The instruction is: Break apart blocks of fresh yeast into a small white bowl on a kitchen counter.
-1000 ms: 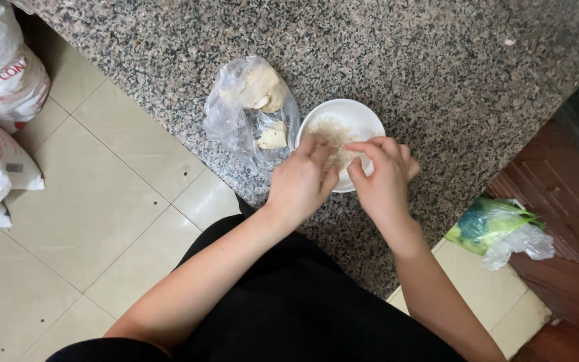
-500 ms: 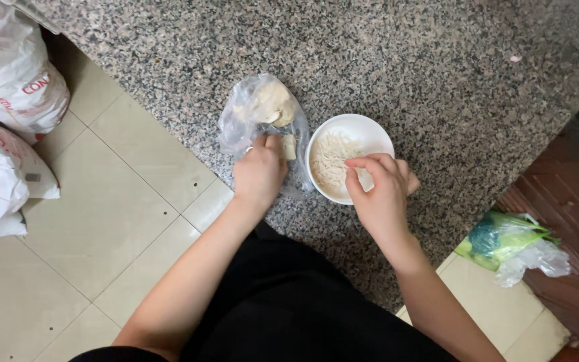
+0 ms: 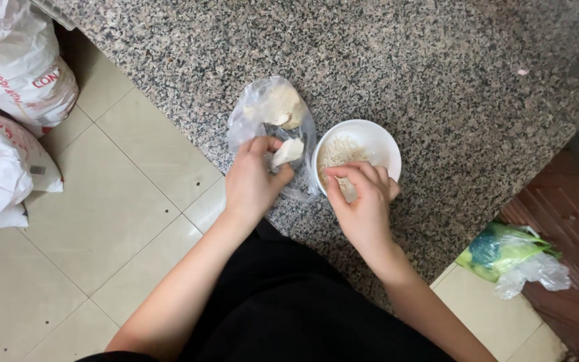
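On a speckled granite tabletop [image 3: 437, 80], the left hand [image 3: 252, 184] has its grip closed on a pale chunk [image 3: 287, 152] inside a clear bag [image 3: 273, 114]. At its 3 o'clock, the right hand [image 3: 363, 201] pinches shreds over a white bowl [image 3: 376, 137].

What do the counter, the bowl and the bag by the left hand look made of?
Counter: polished granite-like stone, speckled grey and black. Bowl: smooth glossy white, likely ceramic, possibly plastic. Bag: thin clear plastic, crinkled, pale lumps showing through.
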